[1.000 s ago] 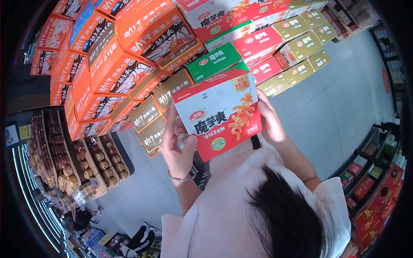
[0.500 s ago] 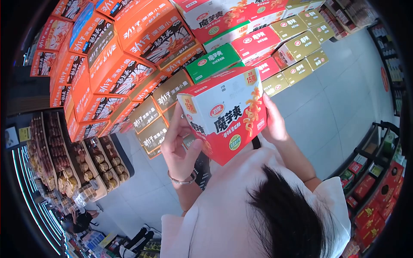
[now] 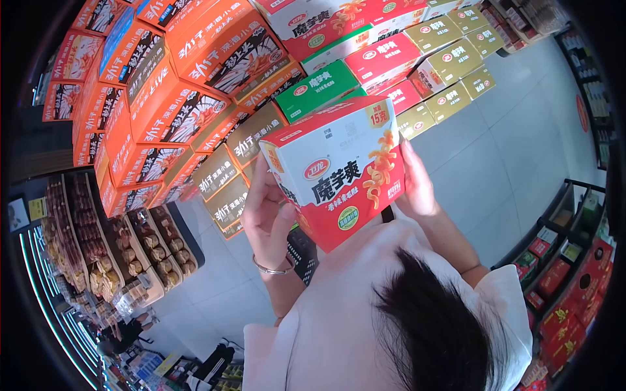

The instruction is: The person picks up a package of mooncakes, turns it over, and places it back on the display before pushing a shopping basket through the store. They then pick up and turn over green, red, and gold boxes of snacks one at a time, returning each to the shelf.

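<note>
Between my two hands is a red and white snack box (image 3: pixel 339 176), held in front of my chest with its printed front facing up towards me. My left hand (image 3: pixel 267 215), with a bracelet at the wrist, grips the box's left side. On the right side my right hand (image 3: pixel 417 182) presses against the box; its fingers are partly hidden behind it. Just beyond the box stand a green snack box (image 3: pixel 317 90) and a red snack box (image 3: pixel 383 58), stacked with others.
Orange snack boxes (image 3: pixel 225 49) are piled high at the upper left, with gold boxes (image 3: pixel 450 65) at the upper right. Bins of packaged food (image 3: pixel 150 244) stand at the left. Shelves with red gift boxes (image 3: pixel 567 313) line the right. Grey floor tiles (image 3: pixel 502 163) lie between.
The held box has shifted slightly left and turned a little, with both hands still on it. The stacked boxes sit slightly further left in view.
</note>
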{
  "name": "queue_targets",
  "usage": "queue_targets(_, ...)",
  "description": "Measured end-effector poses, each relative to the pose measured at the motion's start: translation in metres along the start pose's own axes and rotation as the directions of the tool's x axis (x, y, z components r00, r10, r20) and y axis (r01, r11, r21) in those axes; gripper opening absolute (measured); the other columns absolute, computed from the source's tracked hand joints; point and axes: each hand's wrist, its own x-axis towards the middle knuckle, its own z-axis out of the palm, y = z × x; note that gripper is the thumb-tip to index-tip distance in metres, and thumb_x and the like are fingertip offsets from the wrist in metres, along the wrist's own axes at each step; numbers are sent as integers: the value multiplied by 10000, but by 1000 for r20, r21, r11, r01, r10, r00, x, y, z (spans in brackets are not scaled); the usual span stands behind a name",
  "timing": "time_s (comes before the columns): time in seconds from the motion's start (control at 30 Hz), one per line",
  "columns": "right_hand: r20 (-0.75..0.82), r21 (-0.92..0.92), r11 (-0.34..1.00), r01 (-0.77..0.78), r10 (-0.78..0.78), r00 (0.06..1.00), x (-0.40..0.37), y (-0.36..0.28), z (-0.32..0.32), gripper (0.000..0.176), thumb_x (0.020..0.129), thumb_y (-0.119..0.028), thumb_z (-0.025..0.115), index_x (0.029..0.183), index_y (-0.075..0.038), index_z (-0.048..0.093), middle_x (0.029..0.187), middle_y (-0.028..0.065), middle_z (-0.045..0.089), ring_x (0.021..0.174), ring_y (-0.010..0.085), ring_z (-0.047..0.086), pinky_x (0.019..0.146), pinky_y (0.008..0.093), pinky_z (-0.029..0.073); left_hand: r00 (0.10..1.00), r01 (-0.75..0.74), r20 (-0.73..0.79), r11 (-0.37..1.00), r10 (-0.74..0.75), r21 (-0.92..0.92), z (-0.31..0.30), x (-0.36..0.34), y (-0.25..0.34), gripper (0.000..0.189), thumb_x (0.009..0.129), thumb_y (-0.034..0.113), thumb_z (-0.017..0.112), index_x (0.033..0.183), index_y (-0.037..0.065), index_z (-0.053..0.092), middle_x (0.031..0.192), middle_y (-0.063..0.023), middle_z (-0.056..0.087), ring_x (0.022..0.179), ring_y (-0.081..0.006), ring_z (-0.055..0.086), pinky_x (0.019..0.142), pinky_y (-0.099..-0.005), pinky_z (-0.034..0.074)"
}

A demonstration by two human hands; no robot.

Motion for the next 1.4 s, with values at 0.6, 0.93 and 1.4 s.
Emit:
queue_targets(0.6, 24, -214, 975, 56, -52, 998, -1, 6, -4, 572, 1059, -299, 360, 1536, -44, 170, 1513, 119, 356, 1388, 188, 361, 1132, 367, 312, 999, 22, -25, 999, -21, 47, 2, 2, -4, 818, 815, 195, 682, 1482, -93, 305, 1146, -114, 628, 982, -146, 607, 852, -293, 477)
queue_targets(0.93, 280, -521, 799, 300, -173, 944, 5, -26, -22, 654, 972, -132, 578, 1515, -22, 232, 1467, 155, 412, 1357, 223, 404, 1123, 399, 307, 994, 94, 56, 995, -96, 40, 22, 1, -6, 1008, 695, 1, 825, 1500, 21, 219, 1305, -135, 540, 1179, -220, 595, 924, -348, 551)
queue_targets(1.4, 331, -841, 265, 472, -439, 836, 3, -77, -5, 411, 955, -130, 566, 1325, 48, 536, 1311, 201, 559, 1202, 296, 553, 1029, 387, 405, 965, 198, 176, 980, -197, 8, 30, 9, -16, 856, 729, 66, 813, 1426, -25, 324, 1309, -173, 556, 1182, -236, 597, 963, -361, 511)
